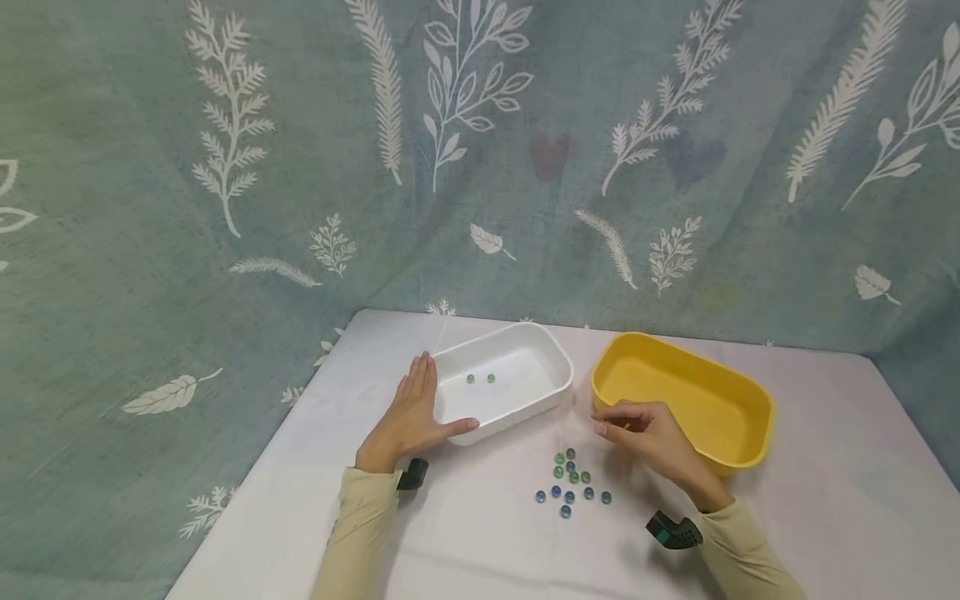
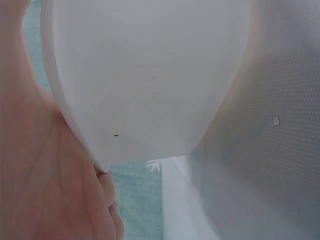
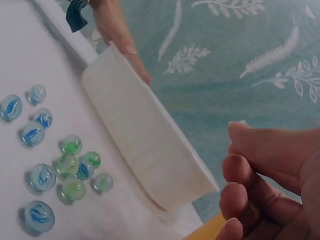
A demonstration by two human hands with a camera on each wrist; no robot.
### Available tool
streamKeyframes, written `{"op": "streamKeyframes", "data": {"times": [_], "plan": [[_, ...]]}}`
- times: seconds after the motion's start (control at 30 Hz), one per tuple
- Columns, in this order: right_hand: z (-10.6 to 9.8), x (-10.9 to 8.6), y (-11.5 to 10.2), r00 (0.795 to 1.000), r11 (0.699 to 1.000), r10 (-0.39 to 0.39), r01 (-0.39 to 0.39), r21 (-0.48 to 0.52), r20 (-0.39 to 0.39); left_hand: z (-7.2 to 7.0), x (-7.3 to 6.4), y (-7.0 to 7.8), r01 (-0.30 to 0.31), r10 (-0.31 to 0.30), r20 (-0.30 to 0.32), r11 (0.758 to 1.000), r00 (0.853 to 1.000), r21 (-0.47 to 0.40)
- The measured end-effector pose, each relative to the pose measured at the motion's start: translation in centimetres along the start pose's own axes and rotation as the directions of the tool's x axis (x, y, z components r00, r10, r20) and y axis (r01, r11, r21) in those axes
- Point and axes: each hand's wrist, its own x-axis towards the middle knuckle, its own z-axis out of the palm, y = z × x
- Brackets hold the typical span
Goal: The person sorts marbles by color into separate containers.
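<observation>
My left hand (image 1: 411, 417) rests against the left end of a white plastic bin (image 1: 525, 331), fingers straight and thumb spread along the front rim. In the left wrist view, the palm (image 2: 55, 190) lies along the bin's edge. Two green marbles (image 1: 491, 378) sit inside. At the near left corner of a yellow bin (image 1: 757, 396), my right hand (image 1: 648, 429) hovers with thumb and fingertips brought together. Whether something small is between them is hidden in the right wrist view, where the fingers (image 3: 235, 195) curl. Several loose blue and green glass marbles (image 3: 42, 177) lie on the table before the bins.
The table (image 1: 465, 533) has a white cloth. Behind it hangs a green-grey curtain (image 1: 300, 167) with white leaf prints. The yellow bin stands to the right of the white one, a narrow gap between them. Each wrist wears a dark camera (image 1: 673, 531).
</observation>
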Motion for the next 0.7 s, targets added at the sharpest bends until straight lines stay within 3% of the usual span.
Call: {"op": "streamKeyframes", "data": {"times": [0.3,0.7], "plan": [[0.5,-0.3,1.0,0.989,0.999,-0.037,0.036,0.012,0.141,0.0,0.1,0.2,-0.011,0.011,-0.02,1.0,1.0,-0.008],[0.9,-0.1,2.7,0.967,0.998,-0.002,0.017,-0.057,0.254,0.1,-0.1,0.1,-0.004,0.004,-0.012,1.0,1.0,0.006]]}}
